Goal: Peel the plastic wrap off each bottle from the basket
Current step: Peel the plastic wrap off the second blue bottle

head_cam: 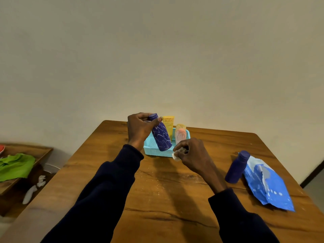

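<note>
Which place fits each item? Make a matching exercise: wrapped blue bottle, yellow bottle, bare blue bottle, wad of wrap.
1 wrapped blue bottle
2 yellow bottle
3 bare blue bottle
4 wad of wrap

A on the table by the blue bag
B pinched in the right hand
C gripped by the left hand
D in the basket, untouched

Pairs: 1-C, 2-D, 3-A, 4-B

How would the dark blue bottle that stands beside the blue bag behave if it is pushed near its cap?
The bottle is tall and narrow and stands upright, so it would probably tip rather than slide. Its round body would then likely roll on the table, perhaps stopped by the bag.
</note>
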